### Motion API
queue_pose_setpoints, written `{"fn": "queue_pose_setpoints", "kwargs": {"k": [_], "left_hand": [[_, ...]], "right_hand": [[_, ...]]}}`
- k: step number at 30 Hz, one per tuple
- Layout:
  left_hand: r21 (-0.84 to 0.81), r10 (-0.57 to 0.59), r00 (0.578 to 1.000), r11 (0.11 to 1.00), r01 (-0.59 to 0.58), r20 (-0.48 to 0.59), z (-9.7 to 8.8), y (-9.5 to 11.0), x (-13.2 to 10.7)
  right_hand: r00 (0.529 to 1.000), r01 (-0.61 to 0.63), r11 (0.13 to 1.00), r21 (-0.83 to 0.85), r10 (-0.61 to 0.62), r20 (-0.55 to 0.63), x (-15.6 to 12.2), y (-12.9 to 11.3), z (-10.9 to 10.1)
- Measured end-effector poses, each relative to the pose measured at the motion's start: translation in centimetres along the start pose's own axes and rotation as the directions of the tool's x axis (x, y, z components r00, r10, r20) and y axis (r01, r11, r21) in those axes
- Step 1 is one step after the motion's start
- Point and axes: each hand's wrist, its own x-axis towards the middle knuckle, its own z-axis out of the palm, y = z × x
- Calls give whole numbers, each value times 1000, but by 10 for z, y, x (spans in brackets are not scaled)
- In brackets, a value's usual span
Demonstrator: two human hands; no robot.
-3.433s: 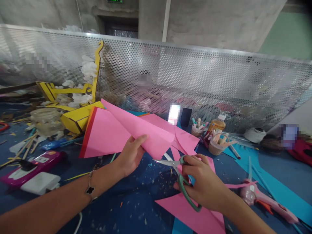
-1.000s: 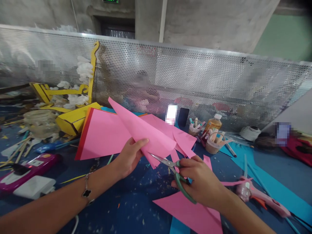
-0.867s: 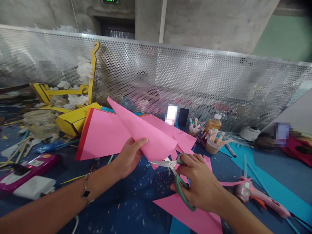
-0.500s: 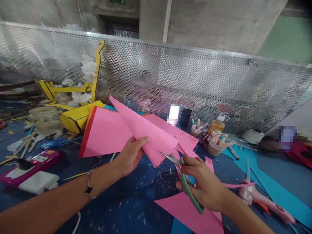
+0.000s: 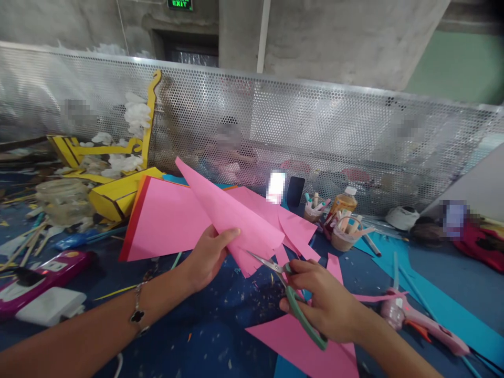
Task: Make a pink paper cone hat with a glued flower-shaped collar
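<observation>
My left hand (image 5: 212,252) pinches a folded sheet of pink paper (image 5: 236,212), thumb on top and fingers underneath. In my right hand (image 5: 323,294) is a pair of scissors (image 5: 297,307) with green handles. Its blades point left and meet the paper's lower edge, just right of my left thumb; short slits show along that edge. The blades look parted, one of them lying over the paper. Beneath and behind the held sheet lies a stack of pink, red and orange paper (image 5: 157,220). Another pink piece (image 5: 303,341) rests on the table under my right hand.
A pink glue gun (image 5: 425,320) lies at right on blue paper (image 5: 457,320). Cups of markers (image 5: 346,233), a bottle (image 5: 344,199) and a phone (image 5: 295,190) stand before the perforated metal screen (image 5: 315,121). At left are a purple power strip (image 5: 51,273), a plastic jar (image 5: 63,202) and a yellow cardboard piece (image 5: 122,197).
The scissor blades sit further left over the paper's lower edge, with the visible blade now lying across it. My left hand keeps its grip. The whole view has shifted slightly.
</observation>
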Motion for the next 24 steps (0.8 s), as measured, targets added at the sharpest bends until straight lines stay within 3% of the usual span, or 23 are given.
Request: {"fn": "queue_pose_setpoints", "kwargs": {"k": [6, 12, 24], "left_hand": [[17, 22, 1000, 1000, -22, -18, -2, -1, 1], [21, 26, 999, 999, -25, -43, -2, -1, 2], [-19, 20, 1000, 1000, -20, 23, -3, 0, 0]], "right_hand": [[999, -47, 997, 66, 47, -8, -1, -1, 0], [999, -15, 998, 65, 17, -35, 0, -1, -1], [997, 26, 986, -168, -38, -68, -1, -3, 2]]}}
